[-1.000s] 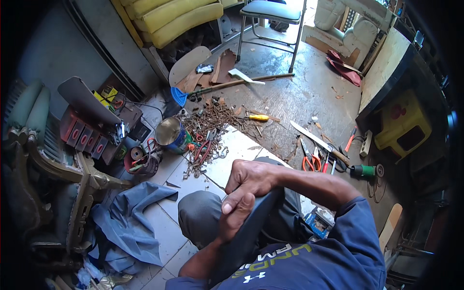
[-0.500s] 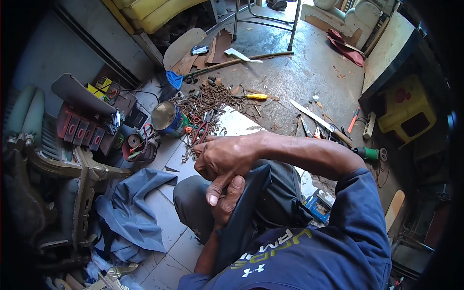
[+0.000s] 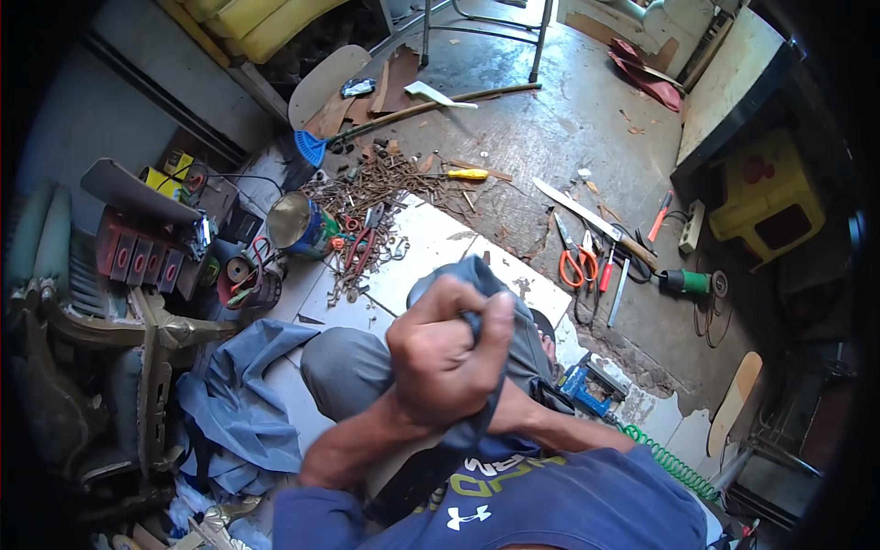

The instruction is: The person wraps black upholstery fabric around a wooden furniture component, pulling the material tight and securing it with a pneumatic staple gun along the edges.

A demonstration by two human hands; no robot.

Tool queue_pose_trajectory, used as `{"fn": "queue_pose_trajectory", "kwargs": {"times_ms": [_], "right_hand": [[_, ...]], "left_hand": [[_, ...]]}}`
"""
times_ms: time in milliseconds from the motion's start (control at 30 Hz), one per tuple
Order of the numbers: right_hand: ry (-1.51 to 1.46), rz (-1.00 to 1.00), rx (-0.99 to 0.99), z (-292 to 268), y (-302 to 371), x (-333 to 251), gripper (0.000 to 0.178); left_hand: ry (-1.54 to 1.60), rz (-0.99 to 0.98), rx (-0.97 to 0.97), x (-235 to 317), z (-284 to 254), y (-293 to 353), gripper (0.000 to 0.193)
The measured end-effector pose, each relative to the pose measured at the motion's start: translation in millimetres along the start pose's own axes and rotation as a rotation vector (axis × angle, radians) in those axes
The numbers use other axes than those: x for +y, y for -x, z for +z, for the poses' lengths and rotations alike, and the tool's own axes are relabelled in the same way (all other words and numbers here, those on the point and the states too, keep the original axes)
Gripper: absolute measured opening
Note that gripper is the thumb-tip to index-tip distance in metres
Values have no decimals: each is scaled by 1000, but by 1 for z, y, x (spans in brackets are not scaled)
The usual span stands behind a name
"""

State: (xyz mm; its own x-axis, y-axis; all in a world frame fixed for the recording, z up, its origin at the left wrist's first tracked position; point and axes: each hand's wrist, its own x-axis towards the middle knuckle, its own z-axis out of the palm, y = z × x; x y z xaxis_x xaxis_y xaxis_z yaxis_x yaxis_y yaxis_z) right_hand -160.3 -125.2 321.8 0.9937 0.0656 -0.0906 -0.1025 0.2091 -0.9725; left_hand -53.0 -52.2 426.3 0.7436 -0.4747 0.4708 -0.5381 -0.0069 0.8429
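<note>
The right hand was hidden behind the left hand and the dark cloth, while the metal chair was cut by the upper edge.

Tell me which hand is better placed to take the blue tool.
Right, probably: its forearm lies nearer the blue tool; the left hand is clenched on the cloth. The right hand itself is hidden.

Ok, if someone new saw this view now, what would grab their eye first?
Probably the left hand, clenched on dark material near mid-picture. Beyond it, left of centre, spreads a heap of rusty fasteners, with a long knife to its right. Nearer, right of the hand, are a blue tool and a green coiled hose.
</note>
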Motion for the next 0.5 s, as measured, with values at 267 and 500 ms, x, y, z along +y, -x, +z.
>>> {"fn": "queue_pose_trajectory", "kwargs": {"times_ms": [267,500], "right_hand": [[190,105,537,-101,47,41,37],[1125,774,581,-157,222,195,47]], "left_hand": [[-450,350,-88,-48,84,10,38],[-520,154,-279,-44,61,41,11]]}}
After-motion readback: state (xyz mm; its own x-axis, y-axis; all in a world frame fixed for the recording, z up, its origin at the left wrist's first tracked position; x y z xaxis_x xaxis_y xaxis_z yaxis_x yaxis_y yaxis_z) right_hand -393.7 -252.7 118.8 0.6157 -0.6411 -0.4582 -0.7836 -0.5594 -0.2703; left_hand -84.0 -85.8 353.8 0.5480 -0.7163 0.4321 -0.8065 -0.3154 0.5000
